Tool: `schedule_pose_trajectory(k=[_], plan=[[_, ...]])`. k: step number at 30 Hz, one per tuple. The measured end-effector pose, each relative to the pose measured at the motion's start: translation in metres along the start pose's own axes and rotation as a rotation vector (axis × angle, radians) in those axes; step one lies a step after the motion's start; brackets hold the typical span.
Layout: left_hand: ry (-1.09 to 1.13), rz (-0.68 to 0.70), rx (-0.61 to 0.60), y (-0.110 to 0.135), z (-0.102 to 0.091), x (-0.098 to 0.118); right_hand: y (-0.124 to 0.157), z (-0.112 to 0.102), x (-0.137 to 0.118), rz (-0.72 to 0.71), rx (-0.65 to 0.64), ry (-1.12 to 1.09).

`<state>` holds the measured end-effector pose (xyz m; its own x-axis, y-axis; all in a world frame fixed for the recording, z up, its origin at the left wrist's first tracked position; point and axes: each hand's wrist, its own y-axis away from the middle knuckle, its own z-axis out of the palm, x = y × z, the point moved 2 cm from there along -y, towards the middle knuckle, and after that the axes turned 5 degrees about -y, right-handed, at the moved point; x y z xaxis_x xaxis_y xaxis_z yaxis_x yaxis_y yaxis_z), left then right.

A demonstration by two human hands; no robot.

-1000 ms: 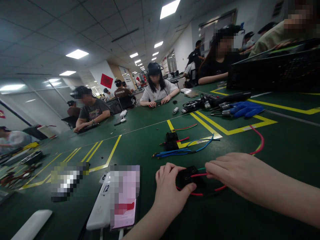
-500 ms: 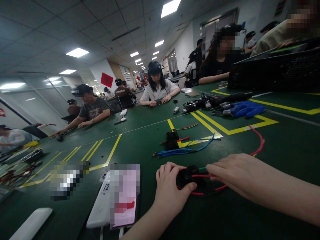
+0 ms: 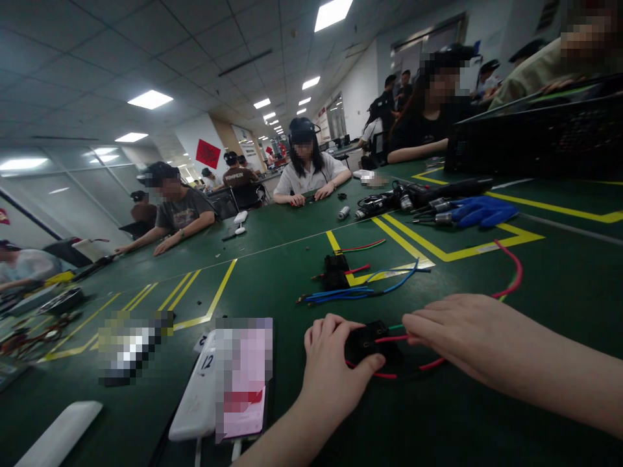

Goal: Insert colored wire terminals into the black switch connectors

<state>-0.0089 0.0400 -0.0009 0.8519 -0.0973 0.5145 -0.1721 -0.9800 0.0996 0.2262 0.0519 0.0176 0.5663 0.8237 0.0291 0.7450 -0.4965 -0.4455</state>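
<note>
Fingers of L hand (image 3: 331,362) & R hand (image 3: 460,324) both closed. Dk-green flat surface (image 3: 265,285) below; on it, btwn hands, black boxy plastic-looking block (image 3: 370,335), gripped by L. Slim red plastic-coated wire (image 3: 392,338) runs approx. L–R, block to R fingers, which pinch it; thin green plastic-coated wire (image 3: 396,328) also enters R. L nearer: touching block; R just beside. Block: dark, small pale-edged openings, partly hid by L; own axis unclear. Wire seating: can't tell.

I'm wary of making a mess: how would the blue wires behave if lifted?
The blue wires look light, being thin strands. They would probably flex, since some curve and splay at one end. They may tangle, as several lie bunched together.
</note>
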Motion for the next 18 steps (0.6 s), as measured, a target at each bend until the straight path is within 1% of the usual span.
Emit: schedule_pose_trajectory(k=[2, 4, 5, 9, 10, 11, 14, 18], plan=[[0.0, 0.001, -0.003, 0.0, -0.001, 0.0, 0.002, 0.004, 0.003, 0.042, -0.071, -0.019], [-0.001, 0.002, -0.002, -0.001, -0.001, 0.0, 0.003, 0.008, 0.005, 0.049, -0.081, -0.033], [-0.003, 0.004, -0.001, -0.001, -0.001, 0.0, 0.003, 0.009, 0.005, 0.038, -0.052, -0.038], [-0.005, 0.002, 0.002, -0.001, 0.001, -0.002, 0.002, 0.007, -0.001, -0.049, 0.171, -0.02], [-0.005, 0.0, 0.001, -0.001, 0.001, -0.002, 0.001, 0.005, -0.003, -0.067, 0.192, -0.009], [-0.005, -0.003, 0.0, -0.001, 0.001, -0.002, 0.0, 0.003, -0.005, -0.078, 0.188, 0.004], [-0.012, -0.011, -0.005, -0.001, 0.0, -0.001, -0.001, -0.003, -0.008, -0.074, 0.108, 0.033], [-0.02, -0.016, -0.016, -0.001, -0.001, 0.0, 0.001, -0.003, -0.007, -0.012, 0.026, -0.02]])
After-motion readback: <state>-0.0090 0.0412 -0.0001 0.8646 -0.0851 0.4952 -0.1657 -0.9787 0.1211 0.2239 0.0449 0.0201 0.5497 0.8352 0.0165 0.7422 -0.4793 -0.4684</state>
